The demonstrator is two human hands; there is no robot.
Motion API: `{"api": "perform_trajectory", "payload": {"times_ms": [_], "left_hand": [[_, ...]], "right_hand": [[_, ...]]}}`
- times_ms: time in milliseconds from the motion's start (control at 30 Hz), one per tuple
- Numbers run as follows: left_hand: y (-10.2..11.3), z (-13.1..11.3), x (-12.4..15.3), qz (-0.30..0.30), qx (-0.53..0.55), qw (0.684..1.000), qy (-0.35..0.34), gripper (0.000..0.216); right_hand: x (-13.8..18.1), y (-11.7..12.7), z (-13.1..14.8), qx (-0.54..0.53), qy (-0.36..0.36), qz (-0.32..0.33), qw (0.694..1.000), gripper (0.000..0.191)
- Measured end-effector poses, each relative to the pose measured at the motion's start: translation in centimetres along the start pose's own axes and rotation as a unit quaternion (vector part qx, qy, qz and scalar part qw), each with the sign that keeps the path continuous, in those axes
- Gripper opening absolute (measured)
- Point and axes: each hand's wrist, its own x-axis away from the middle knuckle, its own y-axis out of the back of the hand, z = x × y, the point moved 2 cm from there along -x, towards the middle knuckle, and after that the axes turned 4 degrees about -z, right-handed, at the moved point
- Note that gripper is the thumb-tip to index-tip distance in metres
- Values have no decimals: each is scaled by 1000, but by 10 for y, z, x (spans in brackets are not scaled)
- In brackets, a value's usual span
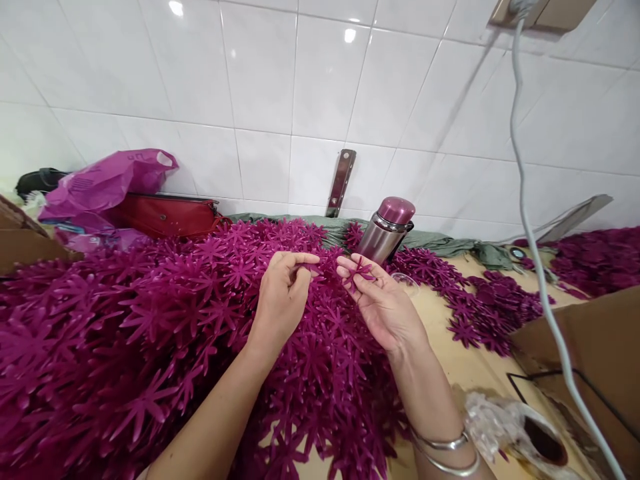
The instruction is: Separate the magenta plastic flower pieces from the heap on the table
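My right hand (383, 300) is closed in a pinch on a magenta artificial flower piece (359, 270), whose narrow petals spread out over the fingers. To its left, my left hand (285, 293) pinches a small magenta piece (309, 269) between thumb and fingers; most of that piece is hidden, so its shape is unclear. A small gap separates the two hands. Beneath and around them spreads a large heap of similar magenta flower pieces (215, 313).
A steel flask (381, 233) with a purple lid stands just behind my right hand. Beyond the heap lie a red bag (167, 215) and a purple plastic bag (107, 183). At right are a cardboard box (585, 353), a hanging white cable (533, 240) and a bowl with dark contents (545, 440).
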Motion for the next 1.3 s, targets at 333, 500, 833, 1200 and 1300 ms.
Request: {"api": "perform_trajectory", "payload": {"times_ms": [333,500,833,1200,1300], "left_hand": [[-7,-4,4,39,60,997,25,32],[-13,-7,6,48,87,995,13,27],[-14,4,4,57,91,994,-5,12],[0,6,-3,-49,-49,996,-56,14],[7,7,-7,-71,-26,997,-16,18]], "right_hand": [[-1,-4,-4,75,25,41,996,34],[1,-6,-11,81,45,45,995,27],[2,-6,-13,128,37,60,989,29],[6,3,6,179,6,127,976,28],[4,9,14,172,10,118,978,31]]}}
